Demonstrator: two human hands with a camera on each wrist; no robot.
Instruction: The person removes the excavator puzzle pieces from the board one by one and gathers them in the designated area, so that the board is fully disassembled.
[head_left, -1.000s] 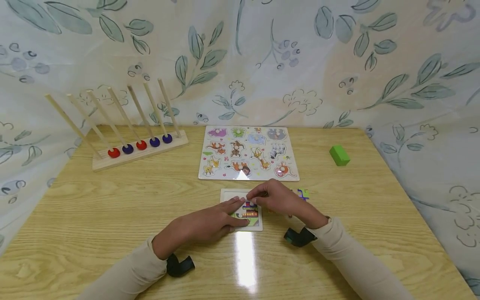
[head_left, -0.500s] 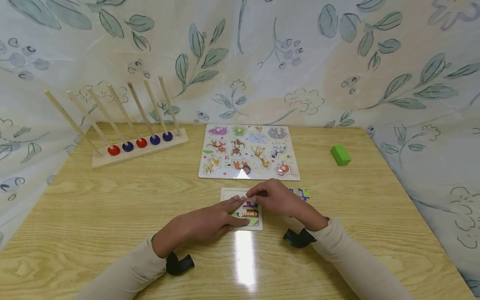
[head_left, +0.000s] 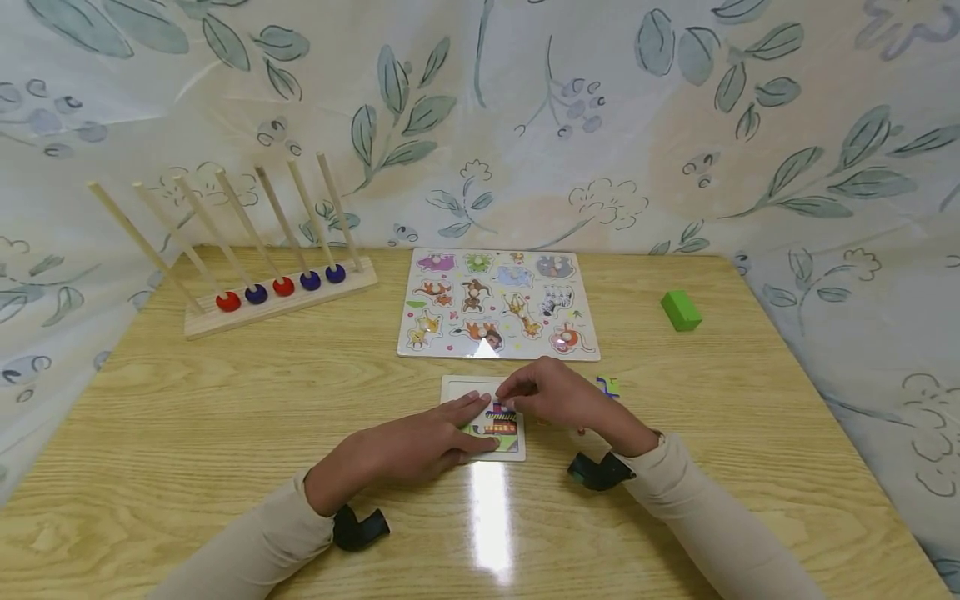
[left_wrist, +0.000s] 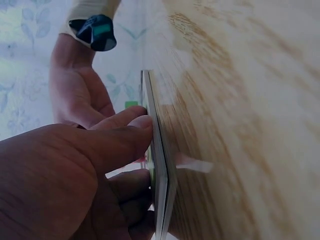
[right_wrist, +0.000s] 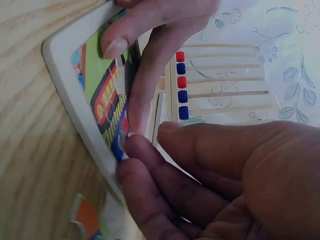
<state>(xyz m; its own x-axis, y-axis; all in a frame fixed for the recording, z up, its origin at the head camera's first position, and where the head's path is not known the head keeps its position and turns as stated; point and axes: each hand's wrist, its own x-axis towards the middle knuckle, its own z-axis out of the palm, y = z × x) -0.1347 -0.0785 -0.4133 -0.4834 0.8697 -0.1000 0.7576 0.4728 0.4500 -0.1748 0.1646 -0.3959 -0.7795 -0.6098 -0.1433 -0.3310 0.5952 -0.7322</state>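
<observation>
On the table lies a small white-framed jigsaw puzzle (head_left: 520, 450) with a train-like picture in red, yellow, blue and green. My left hand (head_left: 408, 443) rests on it from the left, its fingers and thumb spread over the picture. At the upper right of the picture, my right hand (head_left: 558, 397) has curled fingers that seem to pinch a puzzle piece (right_wrist: 119, 142) with a blue edge; the fingertips hide most of it. A loose orange and green puzzle piece (right_wrist: 86, 216) lies beside the frame. Another loose piece (head_left: 609, 387) shows past my right hand.
Behind the puzzle lies an animal peg board (head_left: 498, 304). A wooden rack (head_left: 292, 302) with upright rods and red and blue beads stands at the back left. A green block (head_left: 681, 311) sits at the right. Patterned cloth (head_left: 480, 125) hangs behind the table.
My right hand has shifted very slightly to the right, covering more of the loose pieces beside it. My left hand has stayed in place on the puzzle.
</observation>
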